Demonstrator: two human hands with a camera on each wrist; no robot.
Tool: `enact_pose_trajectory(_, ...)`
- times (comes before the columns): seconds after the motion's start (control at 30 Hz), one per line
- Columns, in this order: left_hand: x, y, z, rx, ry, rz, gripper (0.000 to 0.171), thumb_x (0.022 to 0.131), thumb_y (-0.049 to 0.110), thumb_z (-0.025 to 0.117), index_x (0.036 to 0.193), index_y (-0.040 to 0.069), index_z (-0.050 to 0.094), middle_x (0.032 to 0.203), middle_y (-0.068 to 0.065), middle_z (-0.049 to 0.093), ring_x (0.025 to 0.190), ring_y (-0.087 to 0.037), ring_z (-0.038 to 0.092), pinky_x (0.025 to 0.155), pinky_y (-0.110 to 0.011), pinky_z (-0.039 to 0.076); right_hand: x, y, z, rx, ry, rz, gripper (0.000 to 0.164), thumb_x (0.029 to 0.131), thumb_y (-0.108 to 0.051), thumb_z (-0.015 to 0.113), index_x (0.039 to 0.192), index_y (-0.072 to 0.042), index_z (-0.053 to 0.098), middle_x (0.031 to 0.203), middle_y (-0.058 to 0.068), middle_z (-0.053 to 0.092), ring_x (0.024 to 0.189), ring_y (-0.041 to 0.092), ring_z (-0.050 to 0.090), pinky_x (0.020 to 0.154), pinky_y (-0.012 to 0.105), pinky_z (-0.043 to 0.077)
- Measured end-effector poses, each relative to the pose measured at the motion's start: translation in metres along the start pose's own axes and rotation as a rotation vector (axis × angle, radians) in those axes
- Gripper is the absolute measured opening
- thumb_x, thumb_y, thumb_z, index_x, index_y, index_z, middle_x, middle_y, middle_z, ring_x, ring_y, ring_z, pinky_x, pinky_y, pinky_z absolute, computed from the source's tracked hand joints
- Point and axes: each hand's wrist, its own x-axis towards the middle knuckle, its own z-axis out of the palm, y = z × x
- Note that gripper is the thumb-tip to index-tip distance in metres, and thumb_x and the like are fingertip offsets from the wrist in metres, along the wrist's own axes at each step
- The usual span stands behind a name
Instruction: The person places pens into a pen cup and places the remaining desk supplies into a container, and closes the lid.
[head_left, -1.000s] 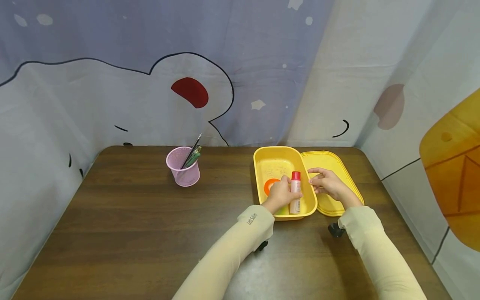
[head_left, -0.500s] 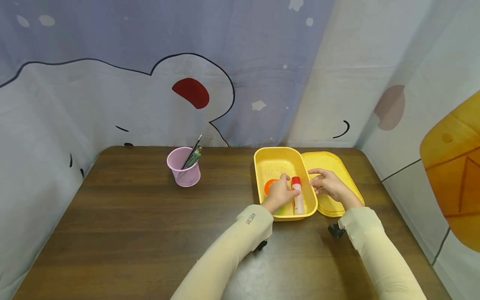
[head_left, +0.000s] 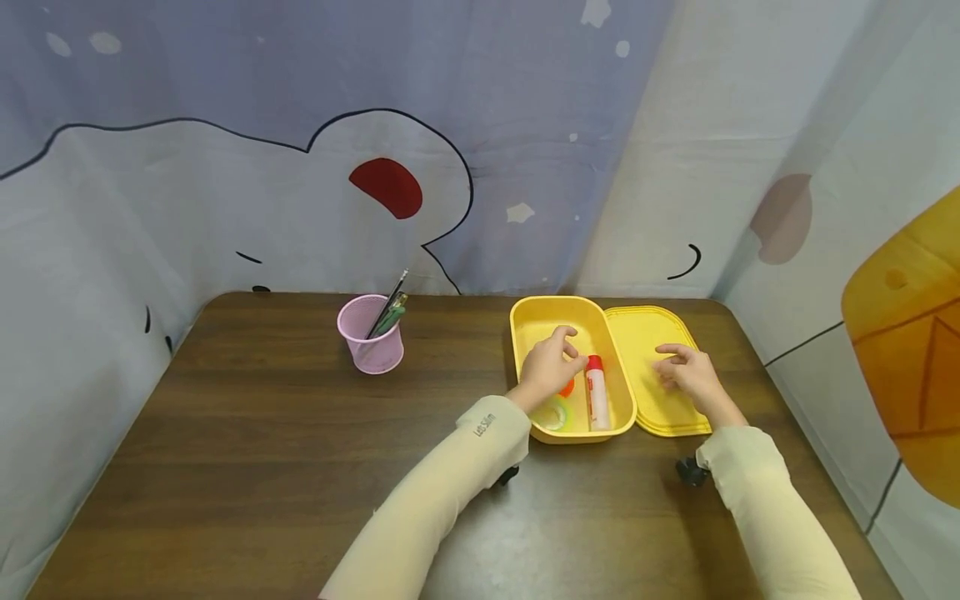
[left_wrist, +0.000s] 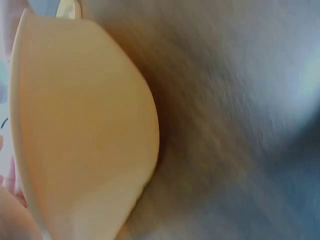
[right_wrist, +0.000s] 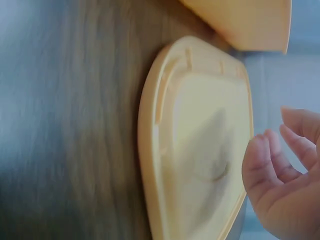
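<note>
My left hand (head_left: 549, 368) hovers over the yellow plastic box (head_left: 551, 311), its fingers relaxed and holding nothing. Inside the box, a white glue stick (head_left: 597, 398) with a red cap lies along the right side. A green ring (head_left: 556, 414), like a tape roll, lies near the front, and an orange ring (head_left: 567, 387) is partly hidden by my left hand. My right hand (head_left: 695, 379) is above the yellow lid (head_left: 637, 333), which lies beside the box. Its fingers are loosely bent with nothing between them. The left wrist view shows mostly the box's outer wall (left_wrist: 85, 115).
A pink mesh pen cup (head_left: 375, 357) with a pencil and green-handled items stands on the left back of the brown wooden table (head_left: 262, 467). A patterned curtain (head_left: 525, 150) hangs behind the table and along its sides.
The left hand has let go of the glue stick, which now lies in the box, and has drawn slightly up and left. The right hand has moved from the box's rim rightward over the lid.
</note>
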Motion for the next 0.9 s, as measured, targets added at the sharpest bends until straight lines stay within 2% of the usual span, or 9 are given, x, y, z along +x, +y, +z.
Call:
enact_pose_trajectory(0.13, 0.003, -0.009, -0.011, 0.026, 0.072, 0.027, 0.044, 0.082, 0.03, 0.06, 0.122, 0.019, 0.046, 0.092, 0.007, 0.063, 0.07, -0.005, 0.058, 0.063, -0.019, 0.043, -0.002, 0.007, -0.008, -0.146, 0.072, -0.036, 0.042, 0.086, -0.011, 0.053, 0.121, 0.011, 0.043, 0.089, 0.012, 0.056, 0.068, 0.011, 0.053, 0.061, 0.027, 0.048)
enact_pose_trajectory(0.27, 0.004, -0.02, -0.022, 0.054, 0.159, 0.055, 0.044, 0.082, 0.027, 0.061, 0.122, 0.017, 0.047, 0.095, 0.004, 0.062, 0.075, -0.007, 0.06, 0.065, -0.022, 0.046, -0.006, 0.016, -0.016, -0.286, 0.135, -0.045, 0.042, 0.087, -0.016, 0.052, 0.121, 0.008, 0.045, 0.108, 0.029, 0.05, 0.087, 0.028, 0.053, 0.07, 0.031, 0.044)
enact_pose_trajectory(0.37, 0.004, -0.03, -0.029, 0.099, 0.23, 0.074, 0.041, 0.082, 0.026, 0.06, 0.121, 0.017, 0.048, 0.099, 0.004, 0.06, 0.08, -0.009, 0.061, 0.066, -0.024, 0.047, -0.007, 0.022, -0.022, -0.339, 0.174, -0.022, 0.044, 0.087, -0.017, 0.052, 0.124, 0.006, 0.044, 0.118, 0.033, 0.046, 0.101, 0.043, 0.048, 0.08, 0.043, 0.041)
enact_pose_trajectory(0.43, 0.004, -0.037, -0.032, 0.12, 0.279, 0.077, 0.039, 0.082, 0.025, 0.06, 0.119, 0.017, 0.05, 0.103, 0.002, 0.059, 0.084, -0.011, 0.06, 0.069, -0.026, 0.047, -0.008, 0.026, -0.025, -0.361, 0.197, 0.002, 0.046, 0.086, -0.018, 0.052, 0.125, 0.005, 0.042, 0.122, 0.034, 0.043, 0.108, 0.046, 0.043, 0.085, 0.05, 0.037)
enact_pose_trajectory(0.57, 0.005, -0.051, -0.035, 0.14, 0.356, 0.065, 0.036, 0.081, 0.022, 0.061, 0.115, 0.015, 0.054, 0.112, -0.001, 0.055, 0.09, -0.015, 0.057, 0.075, -0.029, 0.047, -0.008, 0.035, -0.031, -0.407, 0.238, 0.036, 0.047, 0.085, -0.018, 0.052, 0.126, 0.005, 0.041, 0.122, 0.035, 0.041, 0.109, 0.047, 0.039, 0.086, 0.054, 0.033)
enact_pose_trajectory(0.73, 0.003, -0.062, -0.036, 0.108, 0.358, 0.028, 0.034, 0.083, 0.023, 0.058, 0.115, 0.016, 0.053, 0.116, -0.002, 0.053, 0.088, -0.014, 0.058, 0.074, -0.03, 0.047, -0.011, 0.048, -0.037, -0.468, 0.269, 0.055, 0.051, 0.084, -0.018, 0.054, 0.126, 0.006, 0.039, 0.121, 0.035, 0.039, 0.105, 0.048, 0.04, 0.084, 0.054, 0.033)
enact_pose_trajectory(0.9, -0.001, -0.065, -0.035, 0.047, 0.322, -0.023, 0.035, 0.085, 0.024, 0.054, 0.118, 0.015, 0.05, 0.116, -0.003, 0.052, 0.086, -0.015, 0.058, 0.075, -0.031, 0.047, -0.015, 0.055, -0.04, -0.484, 0.241, 0.064, 0.056, 0.085, -0.022, 0.054, 0.128, 0.008, 0.035, 0.121, 0.037, 0.037, 0.105, 0.05, 0.038, 0.084, 0.055, 0.033)
